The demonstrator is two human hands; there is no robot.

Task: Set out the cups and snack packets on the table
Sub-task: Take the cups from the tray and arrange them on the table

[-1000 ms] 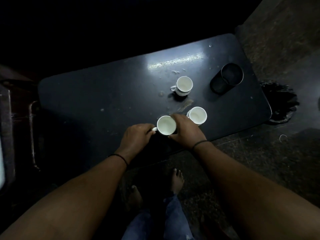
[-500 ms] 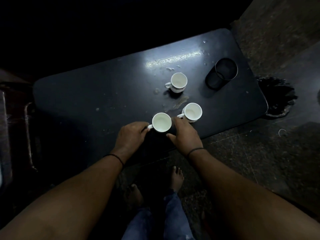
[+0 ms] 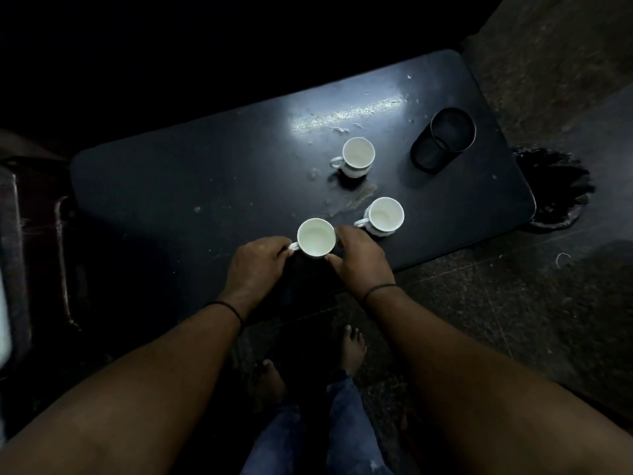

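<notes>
Three white cups stand on the dark table (image 3: pixel 205 186). The near cup (image 3: pixel 315 237) is by the front edge; my left hand (image 3: pixel 257 265) pinches its handle on the left, and my right hand (image 3: pixel 360 258) curls around its right side. A second cup (image 3: pixel 384 216) stands just to the right, handle pointing left, untouched. The far cup (image 3: pixel 357 156) sits further back. No snack packets are visible in this dim scene.
A dark cylindrical container (image 3: pixel 443 138) stands at the table's right end. Stains and crumbs mark the tabletop near the cups. A dark frilled object (image 3: pixel 558 190) lies on the floor past the right edge. Dark furniture (image 3: pixel 37 255) stands at the left. My bare feet are below the table edge.
My right hand has drawn back from between the two near cups and now sits on the near cup's right side. The left hand keeps its hold on the handle.
</notes>
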